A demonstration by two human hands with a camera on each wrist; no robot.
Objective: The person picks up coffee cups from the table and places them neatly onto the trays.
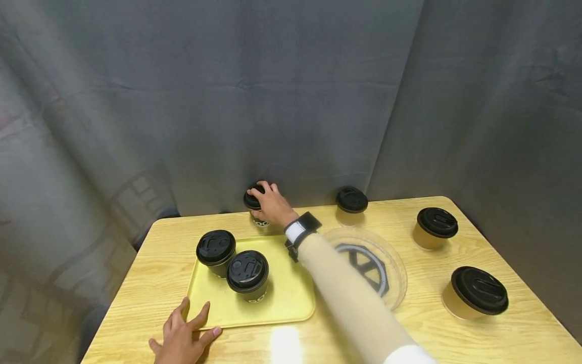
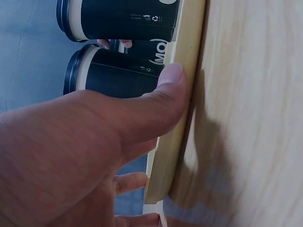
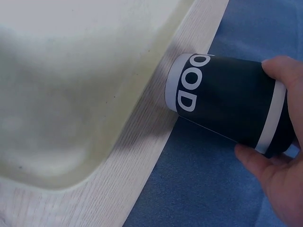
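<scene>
Right wrist: cup [image 3: 227,109] lettered "OOD"

A yellow tray [image 1: 291,298] carries black cups [image 1: 247,275] with white lettering, tan cups [image 1: 473,296] wear black lids, on a light wood-grain counter [image 1: 454,333].

The left hand [image 2: 71,156] presses its thumb on the yellow tray [image 2: 177,113] rim (two black cups [image 2: 123,19], seemingly on it).

White letters "OOD" stand on the black cup [image 3: 227,106]; "MO" on another cup [image 2: 137,52].
</scene>
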